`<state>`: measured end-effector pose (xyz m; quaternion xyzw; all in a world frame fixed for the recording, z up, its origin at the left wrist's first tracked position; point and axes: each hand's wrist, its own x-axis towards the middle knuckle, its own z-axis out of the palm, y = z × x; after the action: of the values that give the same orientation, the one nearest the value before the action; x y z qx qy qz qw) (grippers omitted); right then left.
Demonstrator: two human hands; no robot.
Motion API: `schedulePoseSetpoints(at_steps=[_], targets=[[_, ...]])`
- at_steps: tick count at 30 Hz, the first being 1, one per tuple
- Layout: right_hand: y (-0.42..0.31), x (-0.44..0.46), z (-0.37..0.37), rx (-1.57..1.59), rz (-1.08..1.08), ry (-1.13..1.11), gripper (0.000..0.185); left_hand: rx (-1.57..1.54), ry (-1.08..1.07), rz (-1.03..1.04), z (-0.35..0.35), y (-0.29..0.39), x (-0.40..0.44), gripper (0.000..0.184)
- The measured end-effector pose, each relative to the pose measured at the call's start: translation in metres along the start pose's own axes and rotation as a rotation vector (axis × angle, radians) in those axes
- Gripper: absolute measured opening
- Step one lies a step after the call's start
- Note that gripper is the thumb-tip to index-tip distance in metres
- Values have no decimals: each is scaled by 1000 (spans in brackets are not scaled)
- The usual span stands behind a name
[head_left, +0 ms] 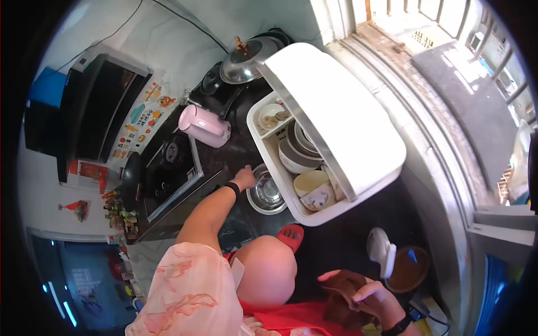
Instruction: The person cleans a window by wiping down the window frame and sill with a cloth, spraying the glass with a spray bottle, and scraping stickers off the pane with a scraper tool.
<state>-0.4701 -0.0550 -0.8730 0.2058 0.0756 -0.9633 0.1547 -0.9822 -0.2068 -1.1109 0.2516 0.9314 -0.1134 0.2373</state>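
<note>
My left hand (244,178), with a dark band at the wrist, grips the near rim of a shiny steel basin (266,190). The basin sits beside a white dish box (280,187), partly under its edge. Inside the box are stacked bowls (294,157), a small plate (273,116) and a cream-coloured bowl (310,182). A large white lid (342,117) stands raised over the box and hides part of its contents. Low on the right, my right hand (367,294) is held near my red clothing with its fingers apart, partly in shadow; nothing shows in it.
A pink kettle (204,126) stands on the dark counter near the gas stove (168,162). Behind it is a pan with a steel lid (249,60). A white handled item (382,252) and a round brown board (408,270) lie at the right. A barred window is upper right.
</note>
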Motion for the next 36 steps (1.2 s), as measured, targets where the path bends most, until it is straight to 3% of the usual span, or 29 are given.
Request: schedulePoseSetpoints(at_steps=[3,6,8,9,15,18,21,23,27,30,36], targets=[[-4,52,-40,-117,84,-80,73,-299,-154,8,-5,7,-15,71],[-2,65,-45,-136,54,-13,73,-400,-113,114,19,-20,11,67],[12,73,-62,-140,36,17,75,-530,-6,416,44,-56,25,50],[15,78,-69,-156,8,17,76,-466,-43,317,44,-61,22,42],[29,83,-91,-267,-51,65,79,-796,-164,-166,39,-66,-31,40],[27,82,-90,-257,-60,126,79,-1222,-164,-273,70,-109,-22,32],[21,86,-85,-344,-108,193,86,-1278,-89,-387,101,-159,-3,30],[19,90,-88,-376,-166,219,85,-1343,-56,-469,89,-151,-18,23],[22,97,-95,-425,-248,251,85,-1565,-160,-518,86,-147,-16,22],[24,100,-96,-441,-232,269,85,-1820,-189,-376,96,-134,-10,27],[22,103,-95,-473,-223,273,86,-2006,-24,-278,79,-107,-6,32]])
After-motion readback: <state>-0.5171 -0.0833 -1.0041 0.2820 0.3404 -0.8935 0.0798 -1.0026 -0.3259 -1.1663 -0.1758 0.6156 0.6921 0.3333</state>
